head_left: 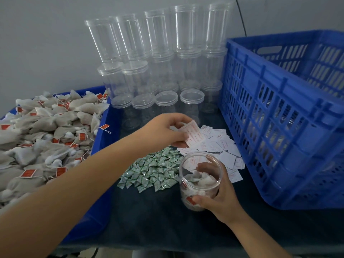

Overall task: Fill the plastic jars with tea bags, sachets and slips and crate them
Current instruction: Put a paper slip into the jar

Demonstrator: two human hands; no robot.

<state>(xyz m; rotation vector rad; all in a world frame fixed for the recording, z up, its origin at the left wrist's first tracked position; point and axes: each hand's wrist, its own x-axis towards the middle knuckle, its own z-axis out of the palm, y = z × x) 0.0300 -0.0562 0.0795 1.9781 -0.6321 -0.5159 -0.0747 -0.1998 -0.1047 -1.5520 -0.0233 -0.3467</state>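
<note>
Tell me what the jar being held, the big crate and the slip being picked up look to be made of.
Jar: clear glossy plastic; the tea bags inside show through its wall.
Crate: blue moulded plastic, seemingly rigid, with slotted walls and a slight sheen.
Slip: thin matte white paper, apparently, printed in red.

The red print on the small white paper slip is too small to read. The big blue slatted plastic crate runs off the right edge, and its inside is hidden. The blue tray of beige tea bags is cut off at left.
</note>
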